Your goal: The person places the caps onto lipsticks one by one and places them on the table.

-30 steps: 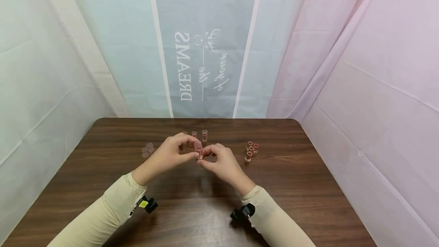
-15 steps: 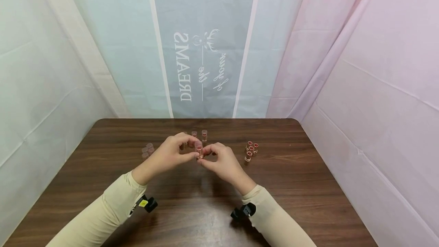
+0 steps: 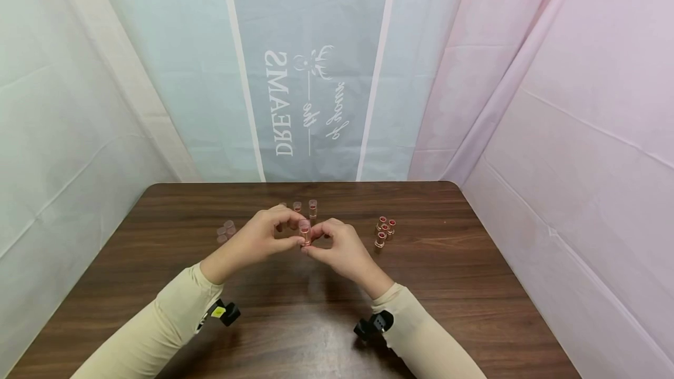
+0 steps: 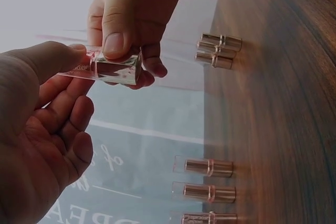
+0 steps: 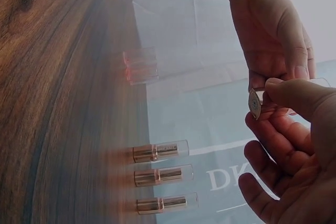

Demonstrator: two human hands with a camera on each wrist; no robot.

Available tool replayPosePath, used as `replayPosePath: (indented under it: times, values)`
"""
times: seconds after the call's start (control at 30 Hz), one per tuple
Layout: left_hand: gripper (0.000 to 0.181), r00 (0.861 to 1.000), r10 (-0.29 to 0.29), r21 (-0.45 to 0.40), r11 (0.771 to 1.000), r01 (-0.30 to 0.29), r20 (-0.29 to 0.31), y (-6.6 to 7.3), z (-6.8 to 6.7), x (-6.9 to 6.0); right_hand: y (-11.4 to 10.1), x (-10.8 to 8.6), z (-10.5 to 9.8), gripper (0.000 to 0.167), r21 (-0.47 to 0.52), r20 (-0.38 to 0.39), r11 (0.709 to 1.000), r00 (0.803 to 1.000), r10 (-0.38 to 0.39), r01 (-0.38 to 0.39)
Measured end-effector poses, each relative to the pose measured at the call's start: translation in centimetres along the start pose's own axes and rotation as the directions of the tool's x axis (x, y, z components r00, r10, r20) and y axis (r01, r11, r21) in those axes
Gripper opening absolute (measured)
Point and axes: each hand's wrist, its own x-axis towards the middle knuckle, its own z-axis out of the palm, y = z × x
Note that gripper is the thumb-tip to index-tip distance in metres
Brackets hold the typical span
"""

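Over the middle of the table, both hands hold one lipstick [image 3: 305, 233] with a gold-toned base and a clear cap. My left hand [image 3: 255, 240] pinches the clear cap end between thumb and fingers. Gripping the shiny base [image 4: 118, 72] is my right hand [image 3: 343, 248], its thumb along the side. In the right wrist view, the round bottom [image 5: 255, 104] of the lipstick faces the camera. The cap sits over the upper part of the lipstick; fingers hide some of the join.
Behind the hands stand 3 capped lipsticks [image 5: 157, 176] in a row. Several uncapped lipsticks [image 3: 381, 240] stand together at right. Several loose clear caps [image 3: 226, 231] are grouped at left. The brown wooden table [image 3: 453, 285] ends at fabric walls.
Both hands keep hold of the lipstick and it is slightly lower in the head view. The head view has shifted a little.
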Motion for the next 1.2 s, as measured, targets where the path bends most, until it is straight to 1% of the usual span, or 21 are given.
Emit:
replayPosePath:
  times: [0.2, 0.33, 0.4, 0.5, 0.6, 0.77, 0.87, 0.93, 1.07, 1.2]
  values:
    - [0.023, 1.0, 0.018, -0.014, 1.0, -0.018, 0.003, -0.1, -0.1, -0.3, -0.3, 0.1, 0.1, 0.014, 0.006, 0.016, 1.0, 1.0, 0.0, 0.0]
    - [0.025, 1.0, 0.012, 0.005, 1.0, -0.012, -0.021, -0.5, 0.0, -0.8, -0.3, 0.2, 0.2, 0.015, 0.005, 0.045, 1.0, 0.999, 0.018, -0.018]
    - [0.029, 0.999, 0.008, 0.022, 1.0, -0.007, -0.046, -0.9, 0.1, -1.1, -0.3, 0.2, 0.3, 0.015, 0.002, 0.064, 1.0, 0.998, 0.027, -0.027]
    - [0.033, 0.996, -0.011, 0.04, 0.999, 0.015, -0.094, -1.4, 0.1, -1.9, -0.2, 0.3, 0.5, 0.017, 0.006, 0.088, 0.999, 0.995, 0.036, -0.037]
    - [0.035, 0.989, -0.035, 0.049, 0.998, 0.043, -0.145, -1.8, -0.2, -2.8, -0.2, 0.3, 0.6, 0.018, 0.021, 0.092, 0.999, 0.995, 0.037, -0.039]
    - [0.034, 0.977, -0.087, 0.06, 0.993, 0.1, -0.195, -2.1, -0.8, -4.0, -0.2, 0.3, 0.6, 0.018, 0.035, 0.077, 0.999, 0.996, 0.038, -0.041]
    - [0.034, 0.969, -0.104, 0.06, 0.991, 0.12, -0.224, -2.2, -1.1, -4.3, -0.1, 0.3, 0.6, 0.018, 0.045, 0.069, 0.998, 0.996, 0.051, -0.054]
    - [0.034, 0.965, -0.113, 0.06, 0.99, 0.13, -0.235, -2.3, -1.1, -4.4, 0.0, 0.3, 0.5, 0.018, 0.053, 0.067, 0.996, 0.996, 0.064, -0.068]
    - [0.032, 0.964, -0.133, 0.043, 0.988, 0.147, -0.23, -2.5, -1.3, -4.4, 0.2, 0.2, 0.5, 0.015, 0.057, 0.053, 0.996, 0.996, 0.069, -0.072]
    - [0.03, 0.961, -0.153, 0.029, 0.986, 0.164, -0.232, -2.6, -1.8, -4.5, 0.6, 0.8, 0.8, 0.014, 0.025, 0.047, 0.997, 0.996, 0.073, -0.074]
